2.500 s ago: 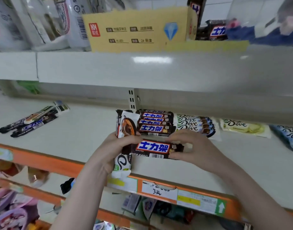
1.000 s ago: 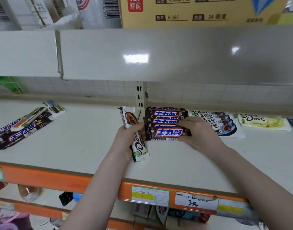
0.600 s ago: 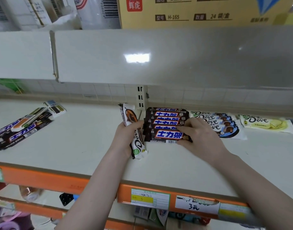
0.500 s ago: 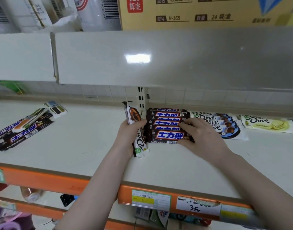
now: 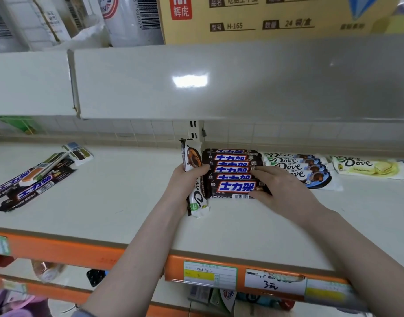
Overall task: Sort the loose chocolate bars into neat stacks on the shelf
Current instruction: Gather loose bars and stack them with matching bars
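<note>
The right hand's (image 5: pixel 285 191) spread fingers are now pressing the newest dark brown Snickers bar (image 5: pixel 236 187) flat onto its stack, no longer carrying it; the left hand (image 5: pixel 187 181) is gripping a white Dove bar (image 5: pixel 196 179) just left, still unsorted on the cream shelf (image 5: pixel 127 202).

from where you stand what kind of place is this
Most likely a small shop or convenience store aisle: tiered shelving with an orange front rail carrying price labels, branded chocolate bars laid out in rows, and a stock carton stored on the shelf above.
</note>
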### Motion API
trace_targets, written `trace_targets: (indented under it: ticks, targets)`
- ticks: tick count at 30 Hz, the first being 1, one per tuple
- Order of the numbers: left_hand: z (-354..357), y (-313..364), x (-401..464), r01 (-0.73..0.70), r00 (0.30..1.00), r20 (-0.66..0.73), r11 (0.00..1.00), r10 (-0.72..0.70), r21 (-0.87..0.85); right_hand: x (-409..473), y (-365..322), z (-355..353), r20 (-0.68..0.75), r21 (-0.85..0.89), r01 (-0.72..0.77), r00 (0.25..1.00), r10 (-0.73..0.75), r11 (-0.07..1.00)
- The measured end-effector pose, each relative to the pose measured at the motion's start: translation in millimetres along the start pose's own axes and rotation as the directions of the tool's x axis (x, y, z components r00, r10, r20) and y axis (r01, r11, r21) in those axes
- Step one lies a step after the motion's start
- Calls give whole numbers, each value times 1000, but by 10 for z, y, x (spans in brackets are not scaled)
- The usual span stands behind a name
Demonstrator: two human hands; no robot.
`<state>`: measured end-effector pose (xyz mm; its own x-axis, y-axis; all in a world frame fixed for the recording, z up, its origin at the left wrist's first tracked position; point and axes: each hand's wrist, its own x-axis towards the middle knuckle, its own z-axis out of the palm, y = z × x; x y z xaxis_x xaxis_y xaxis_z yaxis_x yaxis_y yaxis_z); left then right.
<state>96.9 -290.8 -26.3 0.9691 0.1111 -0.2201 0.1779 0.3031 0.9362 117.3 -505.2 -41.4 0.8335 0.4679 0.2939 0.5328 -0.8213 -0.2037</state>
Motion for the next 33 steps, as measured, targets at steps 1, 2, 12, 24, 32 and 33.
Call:
trace_targets:
  ticks: [1,2,12,24,32,33]
  targets:
    - [-1,-3,0,0,1000,-7,1000,0,1,-5,-5,2,-5,0,0,1000,0,1000]
    - [-5,-8,1,-1,1000,-15,1000,1,-2,-10,-9,7,-14,-2,1,1000,-1,1000]
    - [-5,-30,-65,-31,999,-43,999,30,-27,-21,-112,30,-23,-38,-5,1000,4,999]
    - [72,43,-389,-146,983,-110,989,147,10,-249,-135,-134,-196,-118,-38,981,14,992]
    - [656,-79,-709,-46,999,-19,996,44,-76,-830,140,-341,-219,-63,-124,970,107,990]
    - [774,-125,-733,-35,999,-24,996,33,-79,-926,213,-384,-220,-47,-145,967,131,988]
